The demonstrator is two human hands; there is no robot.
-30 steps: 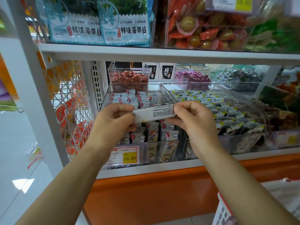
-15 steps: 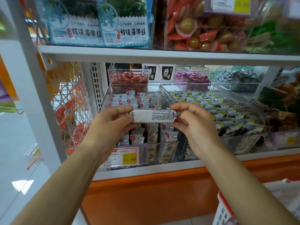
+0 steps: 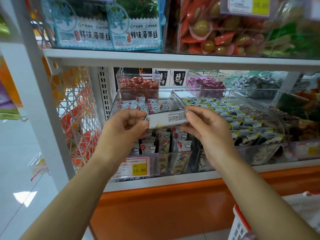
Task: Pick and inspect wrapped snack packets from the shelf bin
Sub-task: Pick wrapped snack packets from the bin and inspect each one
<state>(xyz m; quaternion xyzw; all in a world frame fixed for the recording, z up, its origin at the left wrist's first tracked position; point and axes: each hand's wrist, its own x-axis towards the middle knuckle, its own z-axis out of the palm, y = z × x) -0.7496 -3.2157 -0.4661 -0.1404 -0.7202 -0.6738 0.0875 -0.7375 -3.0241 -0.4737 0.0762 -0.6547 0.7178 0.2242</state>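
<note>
Both hands up in front of the shelf, one snack packet pinched between them. Left hand has thumb and fingertips closed narrow on the packet's left end; right hand has thumb over the top right corner and fingers curled under the bottom edge. Packet is white, long, held roughly level with the right end slightly higher, small printed text facing the camera. Directly behind and below the fingers: clear shelf bin full of white packets with red balloon and cloud print. Price tag reading 15.80 sits on the bin front, below the left wrist. Right of the right hand's knuckles: a neighbouring clear bin of black-and-white packets with yellow corners. Beyond the fingertips at the back: a tub of red wrapped sweets.
</note>
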